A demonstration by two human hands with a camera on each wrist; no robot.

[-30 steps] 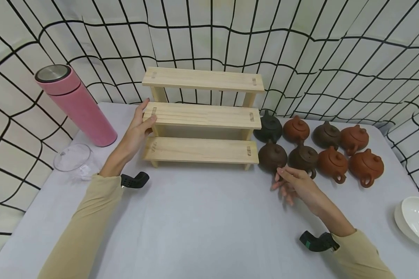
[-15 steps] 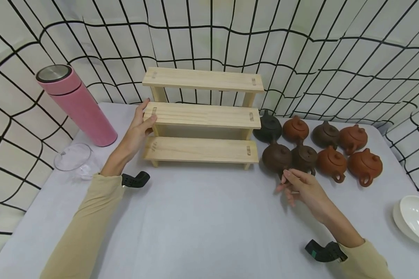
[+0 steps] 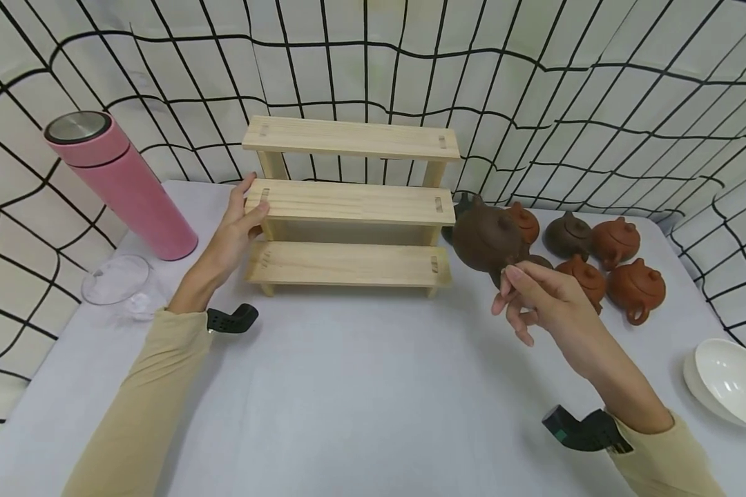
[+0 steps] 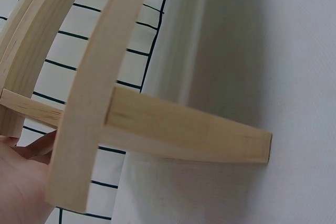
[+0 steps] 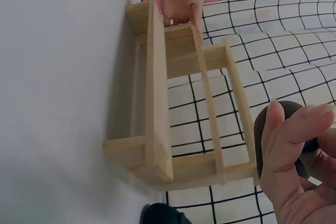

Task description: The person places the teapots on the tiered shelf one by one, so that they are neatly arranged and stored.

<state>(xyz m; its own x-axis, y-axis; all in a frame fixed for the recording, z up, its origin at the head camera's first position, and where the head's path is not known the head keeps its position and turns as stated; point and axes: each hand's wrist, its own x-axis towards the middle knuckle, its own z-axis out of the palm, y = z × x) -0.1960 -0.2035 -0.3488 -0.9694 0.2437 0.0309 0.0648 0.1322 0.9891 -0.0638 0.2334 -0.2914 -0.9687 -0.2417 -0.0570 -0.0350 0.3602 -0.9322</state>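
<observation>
Pinching a dark brown teapot (image 3: pixel 486 238), the right hand (image 3: pixel 550 304) has thumb and fingers clamped on the handle at about the pot's 5 o'clock, with the handle itself mostly tucked out of sight. Looks like the pot is up off the white surface (image 3: pixel 360 386), just past the 3 o'clock end of the three-tier wooden stand (image 3: pixel 354 202); can't tell if the two touch. The left hand (image 3: pixel 226 238) grips that stand at its 9 o'clock end, thumb over the middle shelf and the other fingers around behind. Rest of the teapots sit in a bunch out at 3 o'clock from the stand, a mix of reddish ones (image 3: pixel 636 290) and darker ones (image 3: pixel 568 236), and the held pot blocks part of a few. White bowl (image 3: pixel 730 383) is way out at 4 o'clock. Over at 9 there's a pink flask (image 3: pixel 127 186) standing upright with a metal-topped lid, and a clear plastic container (image 3: pixel 118 279) just below it, roughly 8. Black wire grid (image 3: pixel 366 69) runs along 12 o'clock behind everything.
</observation>
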